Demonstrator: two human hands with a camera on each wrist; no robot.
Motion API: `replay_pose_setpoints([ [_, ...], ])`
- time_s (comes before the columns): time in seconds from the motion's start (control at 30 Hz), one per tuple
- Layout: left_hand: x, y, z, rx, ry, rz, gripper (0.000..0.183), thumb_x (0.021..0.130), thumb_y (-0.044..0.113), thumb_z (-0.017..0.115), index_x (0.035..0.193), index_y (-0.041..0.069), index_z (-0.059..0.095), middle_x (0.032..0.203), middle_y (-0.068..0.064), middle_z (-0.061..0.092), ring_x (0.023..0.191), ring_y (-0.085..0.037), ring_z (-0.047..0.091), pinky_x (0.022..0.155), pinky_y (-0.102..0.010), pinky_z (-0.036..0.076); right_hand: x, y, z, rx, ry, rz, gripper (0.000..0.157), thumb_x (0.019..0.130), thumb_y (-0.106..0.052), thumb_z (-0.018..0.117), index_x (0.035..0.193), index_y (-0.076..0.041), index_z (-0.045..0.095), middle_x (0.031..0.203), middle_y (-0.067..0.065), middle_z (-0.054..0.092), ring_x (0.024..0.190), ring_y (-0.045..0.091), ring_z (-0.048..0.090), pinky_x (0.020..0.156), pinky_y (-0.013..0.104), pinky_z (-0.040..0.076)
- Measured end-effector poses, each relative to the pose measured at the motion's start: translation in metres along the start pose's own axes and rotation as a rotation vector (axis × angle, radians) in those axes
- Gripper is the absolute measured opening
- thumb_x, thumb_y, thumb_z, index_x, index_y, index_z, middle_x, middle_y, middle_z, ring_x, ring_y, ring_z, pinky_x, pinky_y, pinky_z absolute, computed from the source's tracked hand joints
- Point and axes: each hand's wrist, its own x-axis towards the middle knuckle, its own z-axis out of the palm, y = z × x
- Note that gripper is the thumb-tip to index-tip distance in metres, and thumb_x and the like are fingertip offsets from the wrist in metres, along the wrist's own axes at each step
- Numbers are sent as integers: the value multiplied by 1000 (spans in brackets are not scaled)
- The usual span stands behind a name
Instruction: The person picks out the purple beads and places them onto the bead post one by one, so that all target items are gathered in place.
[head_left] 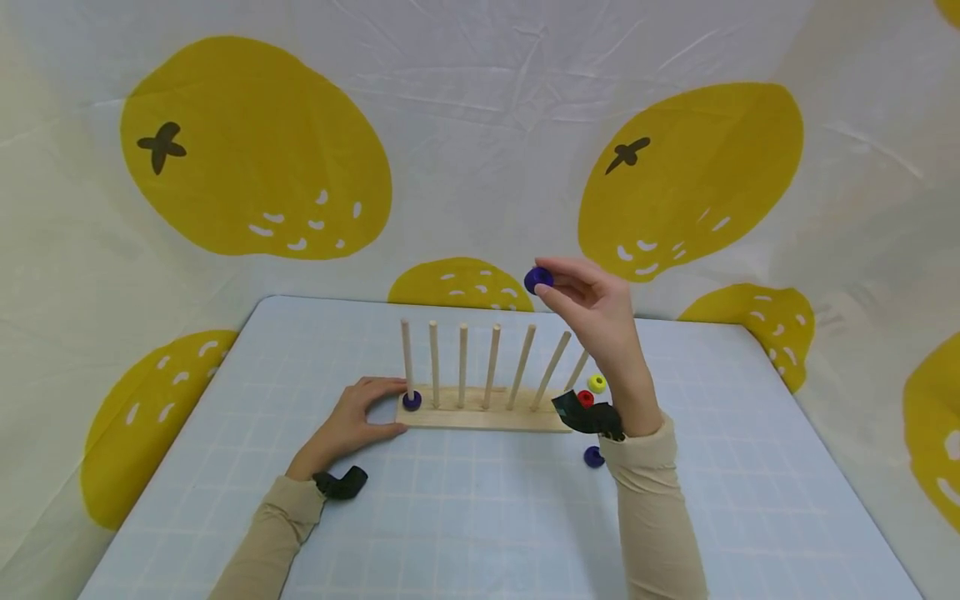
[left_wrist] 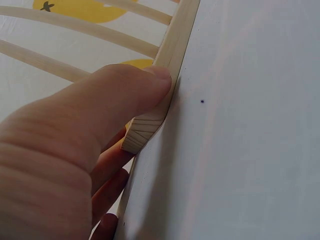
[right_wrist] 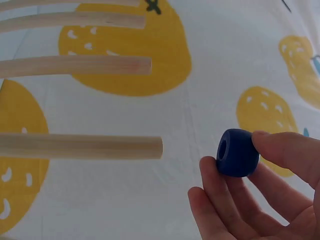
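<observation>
A wooden peg stand [head_left: 480,419] with a row of upright pegs lies on the table. My left hand [head_left: 360,417] grips its left end, thumb at the front edge and fingers behind, as the left wrist view also shows of the base [left_wrist: 175,55]. One dark blue bead [head_left: 412,402] sits at the foot of the leftmost peg. Above the stand's right part, my right hand [head_left: 592,308] pinches another blue bead [right_wrist: 240,154] between thumb and fingers. In the right wrist view this bead is apart from the nearest peg tip [right_wrist: 155,147], its hole facing the peg.
Right of the stand lie a yellow bead [head_left: 597,383], a red bead [head_left: 585,398] and a blue bead [head_left: 594,457], partly hidden by my right arm. The table [head_left: 450,517] has a pale checked cover. A fruit-print cloth [head_left: 480,167] hangs behind it.
</observation>
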Motion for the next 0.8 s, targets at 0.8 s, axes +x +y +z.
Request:
replay_pose_setpoints([
  [0.8, 0, 0, 0, -17, 2, 8, 62, 75, 24, 88, 130, 12, 64, 135, -4, 61, 123, -28, 49, 102, -55, 33, 31, 9, 49, 100, -203, 39, 30, 91, 5, 67, 121, 7, 65, 112, 16, 65, 97, 25, 67, 87, 32, 55],
])
